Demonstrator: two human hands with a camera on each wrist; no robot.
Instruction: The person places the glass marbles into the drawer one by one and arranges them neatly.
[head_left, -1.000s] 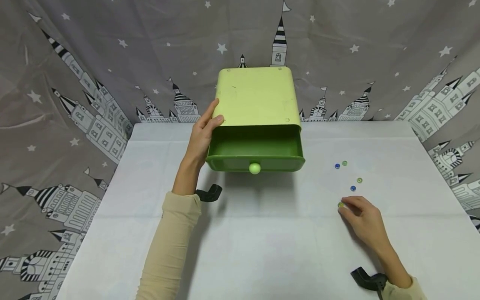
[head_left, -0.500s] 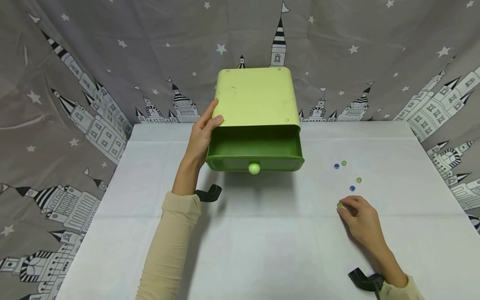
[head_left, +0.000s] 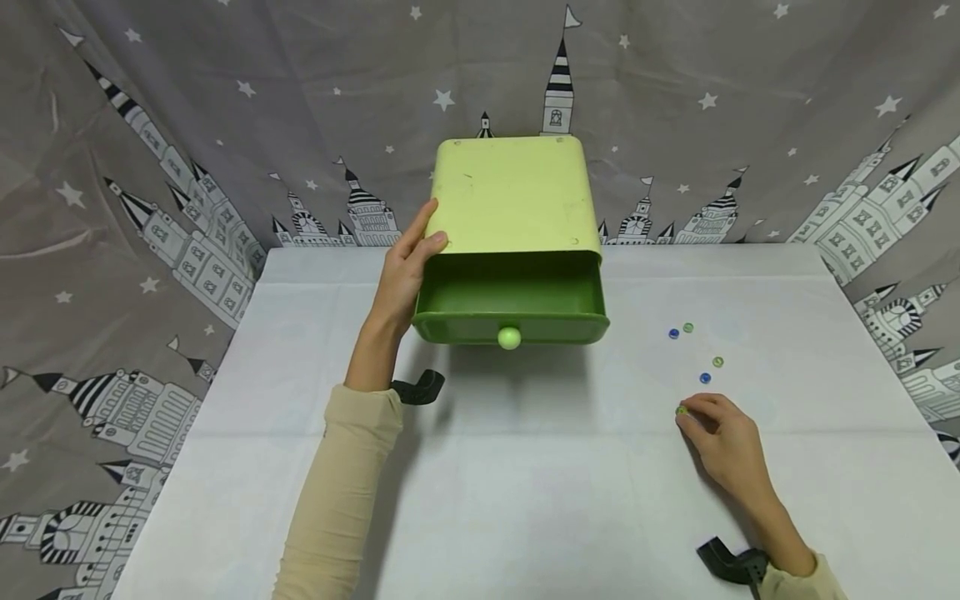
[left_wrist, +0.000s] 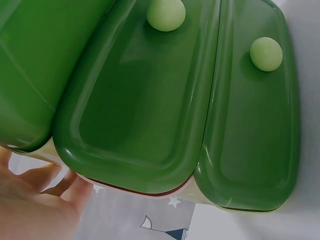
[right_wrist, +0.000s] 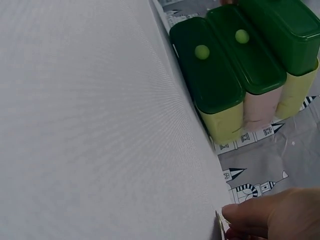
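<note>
A small drawer unit with a pale yellow-green top stands at the back middle. Its green top drawer is pulled out, and the part of the inside that shows is bare. My left hand lies along the unit's left side, thumb at the top's front edge; fingertips meet that side in the left wrist view. To the right, my right hand pinches a small green glass bead between thumb and index finger, close over the white cloth.
Beyond the right hand lie two blue beads and two green beads. Two lower drawers with round knobs are shut in the right wrist view. Behind the table hangs a grey castle-print curtain.
Both hands keep nearly the same place and pose throughout. The drawer stays pulled out, and the loose beads have not moved.
</note>
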